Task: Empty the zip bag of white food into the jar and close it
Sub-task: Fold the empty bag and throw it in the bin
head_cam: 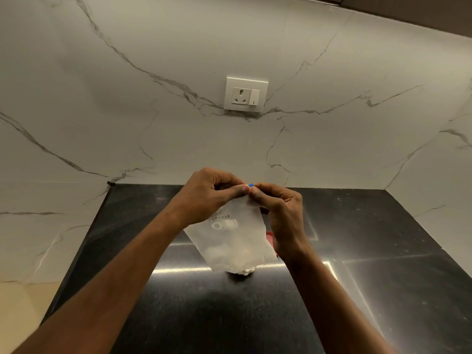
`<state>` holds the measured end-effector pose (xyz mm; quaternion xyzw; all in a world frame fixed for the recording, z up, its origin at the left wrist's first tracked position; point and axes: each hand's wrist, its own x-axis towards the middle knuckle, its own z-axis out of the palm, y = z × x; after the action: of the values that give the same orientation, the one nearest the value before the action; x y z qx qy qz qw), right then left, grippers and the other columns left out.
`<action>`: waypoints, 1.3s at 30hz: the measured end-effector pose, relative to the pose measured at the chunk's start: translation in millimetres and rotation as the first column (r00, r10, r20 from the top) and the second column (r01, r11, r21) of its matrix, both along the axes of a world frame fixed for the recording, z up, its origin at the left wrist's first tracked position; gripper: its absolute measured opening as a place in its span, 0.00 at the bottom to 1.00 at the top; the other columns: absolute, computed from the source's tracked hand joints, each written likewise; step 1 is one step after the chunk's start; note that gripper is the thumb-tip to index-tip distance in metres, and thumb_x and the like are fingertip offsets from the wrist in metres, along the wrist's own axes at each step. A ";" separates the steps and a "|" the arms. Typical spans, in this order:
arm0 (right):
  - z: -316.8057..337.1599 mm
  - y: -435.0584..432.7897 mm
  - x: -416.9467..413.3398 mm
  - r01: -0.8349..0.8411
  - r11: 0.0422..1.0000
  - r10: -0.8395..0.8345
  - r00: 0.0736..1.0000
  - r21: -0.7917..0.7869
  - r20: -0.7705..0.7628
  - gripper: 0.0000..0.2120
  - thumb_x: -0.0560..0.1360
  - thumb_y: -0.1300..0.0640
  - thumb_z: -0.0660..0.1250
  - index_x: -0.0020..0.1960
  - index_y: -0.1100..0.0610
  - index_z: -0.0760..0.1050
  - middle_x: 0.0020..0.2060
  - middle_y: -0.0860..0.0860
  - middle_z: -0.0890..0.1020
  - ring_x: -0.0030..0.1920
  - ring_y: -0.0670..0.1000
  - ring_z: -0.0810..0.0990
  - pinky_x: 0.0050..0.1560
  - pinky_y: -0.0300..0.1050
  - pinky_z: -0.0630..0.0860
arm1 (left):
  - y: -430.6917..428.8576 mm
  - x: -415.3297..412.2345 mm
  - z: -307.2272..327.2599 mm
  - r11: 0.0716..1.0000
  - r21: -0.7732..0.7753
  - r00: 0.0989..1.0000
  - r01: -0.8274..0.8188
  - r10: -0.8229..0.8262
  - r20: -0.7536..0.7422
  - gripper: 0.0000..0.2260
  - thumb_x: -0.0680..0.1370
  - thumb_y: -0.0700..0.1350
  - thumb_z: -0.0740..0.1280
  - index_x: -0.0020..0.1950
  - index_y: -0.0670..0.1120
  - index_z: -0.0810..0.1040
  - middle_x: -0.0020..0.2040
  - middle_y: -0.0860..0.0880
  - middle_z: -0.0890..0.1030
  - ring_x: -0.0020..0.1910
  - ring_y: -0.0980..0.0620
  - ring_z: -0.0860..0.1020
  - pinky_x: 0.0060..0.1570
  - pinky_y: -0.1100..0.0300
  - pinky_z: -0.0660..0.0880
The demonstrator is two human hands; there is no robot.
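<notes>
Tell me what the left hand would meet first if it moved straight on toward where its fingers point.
The right hand: the left hand points at it, and their fingers almost meet at the top of the bag beside its blue slider.

I count two hands, left (pixel 204 198) and right (pixel 282 213), one zip bag (pixel 232 241), one wall socket (pixel 245 94), one tabletop (pixel 229 315).

Two bare forearms, left hand (pixel 207 194) and right hand (pixel 282 213) ringless, sleeveless.
</notes>
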<state>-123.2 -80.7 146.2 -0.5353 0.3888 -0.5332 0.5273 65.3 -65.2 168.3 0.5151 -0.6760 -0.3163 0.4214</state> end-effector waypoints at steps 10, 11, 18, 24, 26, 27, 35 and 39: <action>5.9 -6.5 -7.9 0.084 0.983 -0.104 0.988 0.165 0.117 0.04 0.76 0.63 0.73 0.44 0.59 0.87 0.37 0.56 0.84 0.39 0.53 0.81 0.44 0.52 0.80 | 3.2 17.4 -4.0 0.992 0.071 0.994 -0.104 0.102 0.034 0.07 0.81 0.51 0.74 0.52 0.52 0.90 0.42 0.53 0.90 0.42 0.53 0.87 0.44 0.59 0.83; 6.6 -7.7 -9.7 0.090 0.980 -0.113 0.986 0.178 0.125 0.04 0.76 0.63 0.74 0.44 0.58 0.88 0.36 0.54 0.84 0.37 0.52 0.82 0.42 0.48 0.80 | 4.4 22.8 -6.5 0.990 0.092 0.994 -0.105 0.103 0.020 0.06 0.81 0.51 0.74 0.52 0.52 0.90 0.42 0.54 0.90 0.42 0.54 0.88 0.45 0.59 0.83; 2.4 -14.6 -16.5 0.096 0.967 -0.135 0.979 0.236 0.153 0.03 0.74 0.61 0.76 0.44 0.57 0.89 0.34 0.52 0.85 0.35 0.49 0.83 0.36 0.41 0.80 | 13.8 46.7 -20.9 0.985 0.130 0.991 -0.113 0.120 -0.051 0.05 0.80 0.50 0.74 0.51 0.54 0.90 0.45 0.57 0.90 0.45 0.57 0.88 0.43 0.68 0.81; -1.3 -19.8 -20.9 0.108 0.963 -0.150 0.976 0.245 0.157 0.04 0.72 0.60 0.77 0.46 0.58 0.89 0.36 0.52 0.86 0.36 0.49 0.85 0.36 0.40 0.81 | 19.4 55.0 -24.9 0.984 0.127 0.989 -0.122 0.132 -0.067 0.05 0.80 0.50 0.74 0.51 0.55 0.90 0.46 0.57 0.90 0.49 0.57 0.87 0.50 0.61 0.82; -1.2 -20.6 -21.7 0.110 0.963 -0.151 0.976 0.245 0.157 0.05 0.71 0.59 0.77 0.47 0.58 0.89 0.36 0.53 0.86 0.37 0.49 0.85 0.37 0.40 0.81 | 20.8 56.5 -26.0 0.985 0.121 0.988 -0.125 0.135 -0.075 0.05 0.79 0.49 0.74 0.51 0.56 0.90 0.46 0.58 0.90 0.49 0.58 0.87 0.50 0.63 0.81; -1.2 -20.7 -22.1 0.109 0.963 -0.150 0.976 0.246 0.158 0.06 0.71 0.58 0.77 0.47 0.57 0.89 0.36 0.53 0.86 0.37 0.49 0.85 0.37 0.41 0.81 | 20.8 57.4 -26.5 0.984 0.121 0.987 -0.130 0.141 -0.080 0.05 0.79 0.49 0.74 0.51 0.55 0.90 0.46 0.58 0.90 0.49 0.58 0.87 0.51 0.63 0.81; 1.5 -21.1 -23.6 0.096 0.940 -0.175 0.960 0.327 0.219 0.03 0.73 0.60 0.76 0.44 0.56 0.89 0.36 0.53 0.86 0.37 0.49 0.85 0.37 0.43 0.82 | 21.0 55.2 -34.9 0.979 0.074 0.962 -0.190 0.200 -0.185 0.08 0.77 0.54 0.75 0.54 0.57 0.89 0.49 0.57 0.90 0.51 0.58 0.87 0.57 0.60 0.81; 3.0 -23.5 -24.8 -0.005 0.911 -0.139 0.937 0.411 0.319 0.04 0.76 0.58 0.72 0.47 0.56 0.86 0.37 0.52 0.86 0.37 0.49 0.85 0.36 0.43 0.83 | 23.0 47.3 -59.2 0.970 0.243 0.864 0.027 0.099 -0.494 0.27 0.73 0.54 0.81 0.70 0.55 0.78 0.61 0.50 0.88 0.60 0.50 0.87 0.58 0.55 0.84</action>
<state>-148.0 -104.2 149.3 -0.2995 0.4119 -0.5437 0.6671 112.6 -42.2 109.1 0.4749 -0.4896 -0.5112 0.5229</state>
